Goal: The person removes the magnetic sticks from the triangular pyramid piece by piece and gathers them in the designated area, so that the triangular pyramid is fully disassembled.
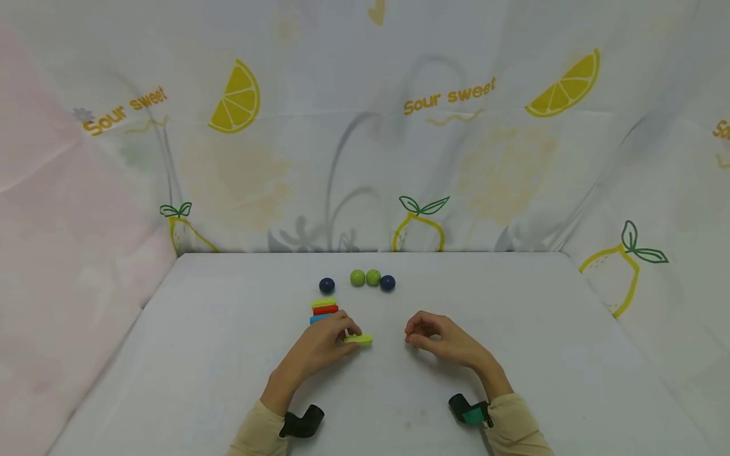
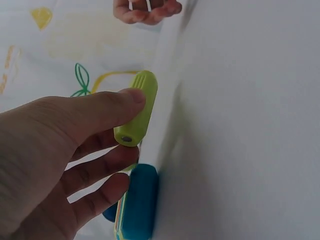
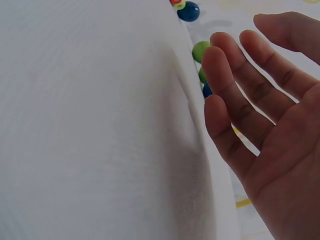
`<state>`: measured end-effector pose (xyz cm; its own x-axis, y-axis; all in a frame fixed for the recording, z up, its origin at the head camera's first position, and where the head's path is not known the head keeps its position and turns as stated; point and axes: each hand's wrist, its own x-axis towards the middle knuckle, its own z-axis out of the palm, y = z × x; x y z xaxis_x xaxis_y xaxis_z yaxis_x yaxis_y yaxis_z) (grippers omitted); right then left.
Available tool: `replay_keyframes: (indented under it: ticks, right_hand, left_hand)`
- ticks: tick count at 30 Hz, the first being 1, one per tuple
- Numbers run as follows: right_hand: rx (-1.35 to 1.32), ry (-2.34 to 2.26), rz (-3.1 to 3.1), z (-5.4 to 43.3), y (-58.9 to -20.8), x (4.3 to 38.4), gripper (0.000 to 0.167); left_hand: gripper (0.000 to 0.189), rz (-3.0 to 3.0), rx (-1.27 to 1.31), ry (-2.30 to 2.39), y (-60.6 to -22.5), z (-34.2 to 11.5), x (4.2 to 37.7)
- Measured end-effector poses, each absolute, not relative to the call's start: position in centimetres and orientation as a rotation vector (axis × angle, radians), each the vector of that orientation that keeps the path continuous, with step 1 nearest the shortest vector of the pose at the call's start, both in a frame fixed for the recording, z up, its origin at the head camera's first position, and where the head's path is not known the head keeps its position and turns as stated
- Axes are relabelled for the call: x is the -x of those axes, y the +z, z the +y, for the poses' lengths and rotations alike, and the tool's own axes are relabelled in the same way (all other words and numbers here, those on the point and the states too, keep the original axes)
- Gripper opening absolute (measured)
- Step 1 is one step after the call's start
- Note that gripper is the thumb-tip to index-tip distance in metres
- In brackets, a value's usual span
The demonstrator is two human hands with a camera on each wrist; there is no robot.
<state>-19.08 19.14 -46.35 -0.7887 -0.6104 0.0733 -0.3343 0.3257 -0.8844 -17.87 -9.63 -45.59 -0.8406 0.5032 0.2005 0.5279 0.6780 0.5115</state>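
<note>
My left hand (image 1: 320, 342) pinches a small lime-green oblong plastic piece (image 1: 362, 340) between thumb and fingers. In the left wrist view this lime-green piece (image 2: 144, 107) has rounded ends, ridges at one end and a dark oval spot at the other. Beside that hand lie a blue piece (image 1: 320, 318), a red piece (image 1: 326, 310) and a yellow-green piece (image 1: 324, 303) of similar shape, side by side; the hand partly covers the blue one. To the right, my right hand (image 1: 447, 339) hovers over the white table with loosely bent fingers, holding nothing.
Farther back on the white table (image 1: 513, 297) stand two green balls (image 1: 357, 277) and a dark blue ball (image 1: 388, 283) in a row. Another dark blue ball (image 1: 327, 285) sits left of them. A lemon-print cloth (image 1: 319, 158) hangs behind the table.
</note>
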Motion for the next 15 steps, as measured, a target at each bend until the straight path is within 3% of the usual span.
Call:
replay_keyframes:
  ticks: [15]
  right_hand:
    - [0.826, -1.399, 2.34, 19.7, -46.8, 19.0, 0.014]
  left_hand:
    - [0.019, -2.845, 0.797, -0.724, -45.8, -12.6, 16.9]
